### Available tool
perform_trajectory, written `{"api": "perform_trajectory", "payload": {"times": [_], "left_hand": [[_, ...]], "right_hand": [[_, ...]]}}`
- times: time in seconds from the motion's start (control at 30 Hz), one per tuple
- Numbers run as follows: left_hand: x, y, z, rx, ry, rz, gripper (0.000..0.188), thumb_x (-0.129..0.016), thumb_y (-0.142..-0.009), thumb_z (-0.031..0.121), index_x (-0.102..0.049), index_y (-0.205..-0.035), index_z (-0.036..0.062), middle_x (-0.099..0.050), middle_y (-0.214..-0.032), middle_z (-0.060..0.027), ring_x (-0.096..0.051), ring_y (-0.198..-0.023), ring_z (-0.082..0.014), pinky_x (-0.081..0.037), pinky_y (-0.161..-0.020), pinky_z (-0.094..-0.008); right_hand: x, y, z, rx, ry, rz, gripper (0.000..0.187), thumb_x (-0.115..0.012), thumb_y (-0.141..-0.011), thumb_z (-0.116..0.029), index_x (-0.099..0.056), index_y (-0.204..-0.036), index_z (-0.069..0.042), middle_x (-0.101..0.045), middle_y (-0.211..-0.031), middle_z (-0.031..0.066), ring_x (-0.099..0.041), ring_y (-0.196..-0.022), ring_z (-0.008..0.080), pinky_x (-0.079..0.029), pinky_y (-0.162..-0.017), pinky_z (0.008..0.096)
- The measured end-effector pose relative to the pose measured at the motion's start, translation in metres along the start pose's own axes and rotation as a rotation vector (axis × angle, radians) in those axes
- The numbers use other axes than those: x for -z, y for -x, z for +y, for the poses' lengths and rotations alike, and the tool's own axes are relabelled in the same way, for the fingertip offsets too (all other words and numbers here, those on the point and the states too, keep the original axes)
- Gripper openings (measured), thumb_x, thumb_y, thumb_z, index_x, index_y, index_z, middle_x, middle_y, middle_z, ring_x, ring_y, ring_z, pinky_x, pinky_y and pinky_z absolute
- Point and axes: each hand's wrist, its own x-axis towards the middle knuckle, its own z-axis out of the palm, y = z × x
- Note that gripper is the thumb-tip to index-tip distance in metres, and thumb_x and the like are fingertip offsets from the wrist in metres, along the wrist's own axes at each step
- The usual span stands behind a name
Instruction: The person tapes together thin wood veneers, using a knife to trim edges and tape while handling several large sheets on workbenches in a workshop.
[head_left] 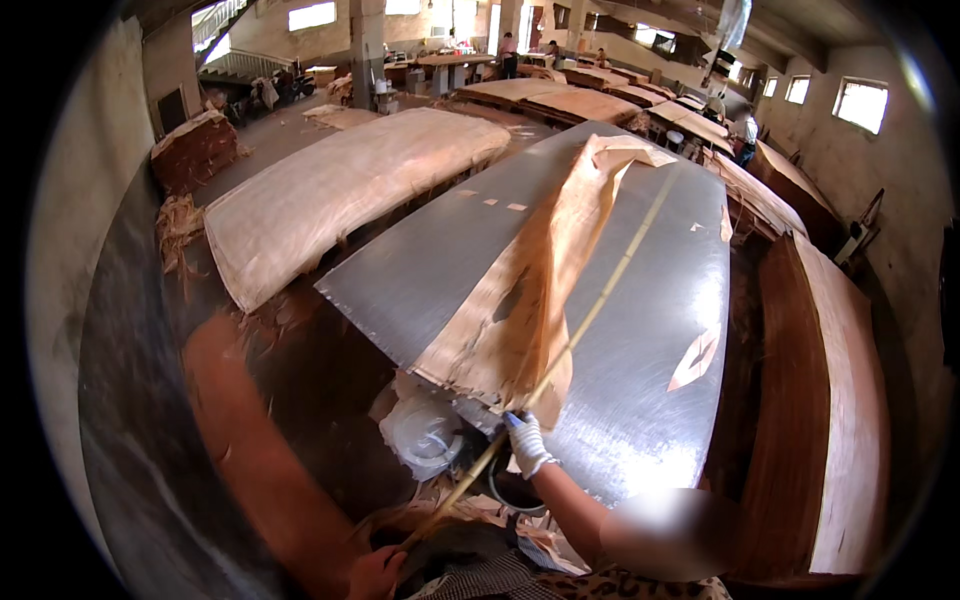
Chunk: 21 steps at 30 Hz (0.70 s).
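A long, thin yellowish bamboo stick runs slantwise from the lower edge up across a grey metal-topped table. Its lower part lies in my left hand, bare and closed around it at the bottom edge of the view. Farther up, my right hand, in a white glove with blue at the fingers, is closed on the same stick by the table's near edge. Beside and partly under the stick lies a long sheet of thin wood veneer, its right side folded and rumpled, its near end ragged.
Below the table's near edge sit a translucent plastic-covered round container and a dark bucket. Veneer stacks stand at left and right. Veneer scraps dot the tabletop. Several people work far back among more stacks.
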Motion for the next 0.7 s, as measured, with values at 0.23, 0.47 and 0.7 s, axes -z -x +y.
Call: {"api": "perform_trajectory", "payload": {"times": [0.23, 0.47, 0.7], "left_hand": [[0.031, -0.017, -0.086, -0.043, 0.007, 0.085, 0.024, -0.051, -0.083, 0.03, -0.062, -0.089, 0.0097, -0.06, -0.07, -0.0115, -0.059, -0.064, -0.024, -0.044, -0.057, -0.0329], [0.12, -0.033, -0.15, 0.144, 0.029, 0.159, 0.024, -0.052, -0.082, 0.029, -0.062, -0.092, 0.0095, -0.06, -0.07, -0.0114, -0.059, -0.062, -0.0245, -0.045, -0.056, -0.0327], [0.208, -0.068, -0.185, 0.15, 0.101, 0.313, 0.026, -0.053, -0.083, 0.028, -0.062, -0.095, 0.0072, -0.062, -0.072, -0.0111, -0.06, -0.062, -0.0219, -0.046, -0.057, -0.0315]], "right_hand": [[-0.054, 0.02, 0.052, -0.086, -0.062, 0.026, 0.017, -0.052, -0.081, -0.007, -0.043, -0.096, -0.007, -0.05, -0.071, 0.0064, -0.048, -0.056, 0.018, -0.044, -0.048, 0.0307], [-0.237, -0.013, 0.062, -0.279, -0.084, -0.165, 0.017, -0.058, -0.079, -0.014, -0.043, -0.084, -0.006, -0.046, -0.063, 0.0048, -0.043, -0.051, 0.0147, -0.04, -0.044, 0.0303], [-0.358, -0.039, 0.019, -0.314, -0.154, -0.199, 0.019, -0.058, -0.08, -0.015, -0.043, -0.09, -0.009, -0.049, -0.065, 0.0066, -0.05, -0.051, 0.0184, -0.045, -0.044, 0.0321]]}}
